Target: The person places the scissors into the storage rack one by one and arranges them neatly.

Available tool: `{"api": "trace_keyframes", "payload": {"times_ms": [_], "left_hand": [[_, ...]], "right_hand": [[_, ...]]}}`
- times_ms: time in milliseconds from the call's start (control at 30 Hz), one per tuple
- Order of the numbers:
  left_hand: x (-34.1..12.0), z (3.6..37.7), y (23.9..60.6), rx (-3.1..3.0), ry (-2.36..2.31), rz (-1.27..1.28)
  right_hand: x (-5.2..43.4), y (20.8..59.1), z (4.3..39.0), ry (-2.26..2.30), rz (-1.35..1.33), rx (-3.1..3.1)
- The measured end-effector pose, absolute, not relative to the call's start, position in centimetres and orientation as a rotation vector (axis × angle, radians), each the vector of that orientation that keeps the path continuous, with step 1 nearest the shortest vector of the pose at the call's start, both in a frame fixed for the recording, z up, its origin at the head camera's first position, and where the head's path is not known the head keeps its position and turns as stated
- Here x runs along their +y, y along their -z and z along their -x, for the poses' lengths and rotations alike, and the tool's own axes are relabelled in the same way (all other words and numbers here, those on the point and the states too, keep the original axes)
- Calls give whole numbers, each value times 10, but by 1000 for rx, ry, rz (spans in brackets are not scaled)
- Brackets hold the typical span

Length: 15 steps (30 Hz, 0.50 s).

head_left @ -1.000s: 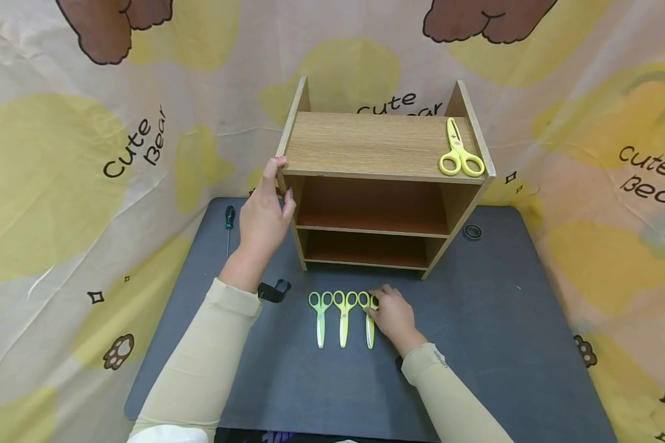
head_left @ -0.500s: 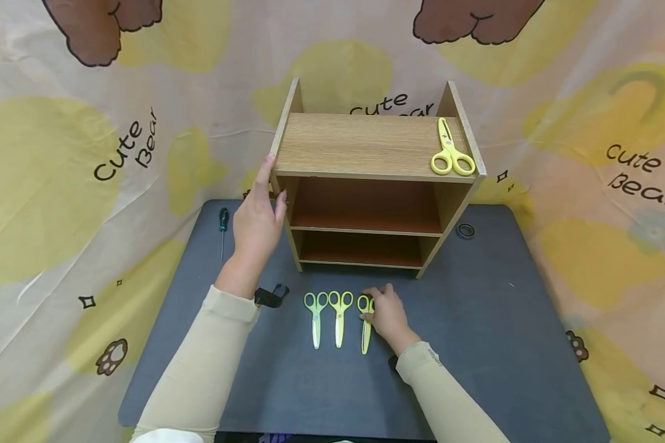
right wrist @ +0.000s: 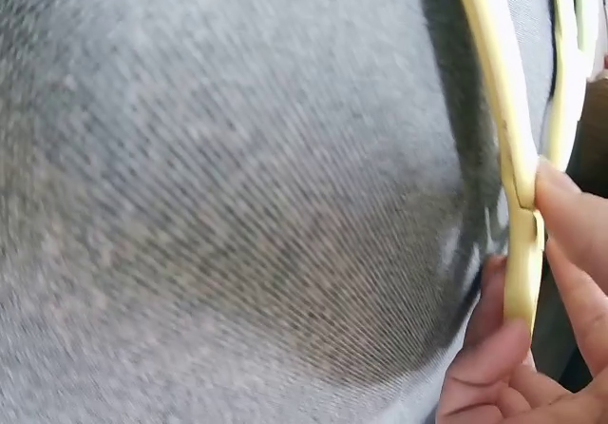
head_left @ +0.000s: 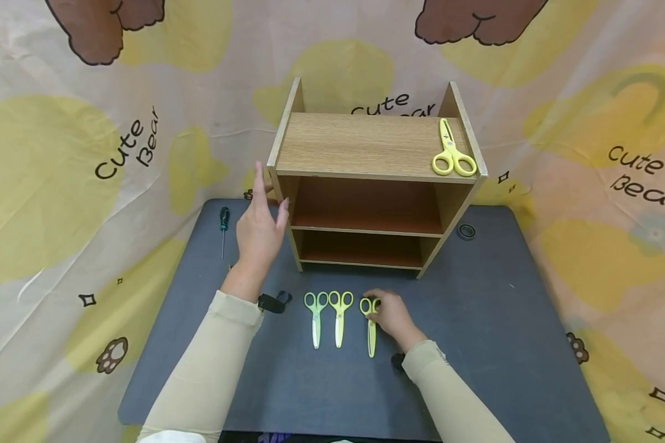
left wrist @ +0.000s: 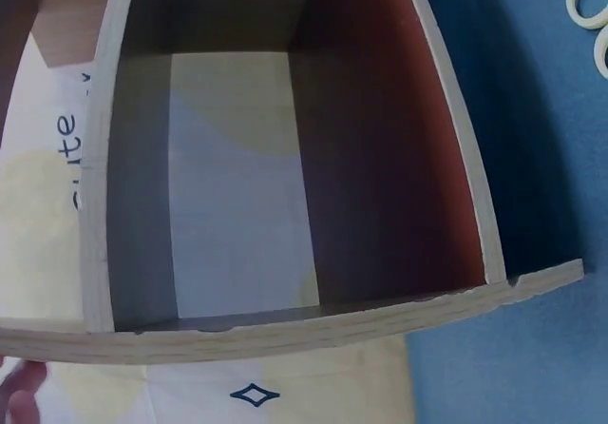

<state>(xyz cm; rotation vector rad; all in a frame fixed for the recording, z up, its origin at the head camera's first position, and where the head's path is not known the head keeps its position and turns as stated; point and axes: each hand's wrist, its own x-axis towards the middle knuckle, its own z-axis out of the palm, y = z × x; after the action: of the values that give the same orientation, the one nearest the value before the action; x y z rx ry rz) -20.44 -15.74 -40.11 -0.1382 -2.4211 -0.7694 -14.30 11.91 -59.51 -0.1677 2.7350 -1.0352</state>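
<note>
A screwdriver (head_left: pixel 222 229) lay at the mat's (head_left: pixel 476 320) far left edge, and just right of it the left hand (head_left: pixel 259 229) stood with fingers straight and holding nothing, close beside the wooden shelf's (head_left: pixel 366 144) left wall — placed, it seemed, to steady the unit. In front of the shelf two pairs of yellow scissors (head_left: pixel 327 317) lay parallel on the mat, handles toward the shelf, while the right hand (head_left: pixel 392 319) pinched the third pair (head_left: pixel 370 326) at its handle end, which kept it in the row. A fourth pair (head_left: pixel 451 150) rested on the shelf's top board at the right — well apart from the rest.
</note>
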Motion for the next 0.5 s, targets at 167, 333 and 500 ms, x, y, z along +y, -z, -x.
{"api": "trace_keyframes", "payload": {"times_ms": [167,333,500], "left_hand": [[-158,206,405,-2423,755,138],[-158,206,406,-2406,710,163],[-158,204,409,-2401,699,147]], "right_hand": [[123,589,143,1051,96,2668],[127,584,140,1066,5,2632],[130,581,137,1088,0,2627]]}}
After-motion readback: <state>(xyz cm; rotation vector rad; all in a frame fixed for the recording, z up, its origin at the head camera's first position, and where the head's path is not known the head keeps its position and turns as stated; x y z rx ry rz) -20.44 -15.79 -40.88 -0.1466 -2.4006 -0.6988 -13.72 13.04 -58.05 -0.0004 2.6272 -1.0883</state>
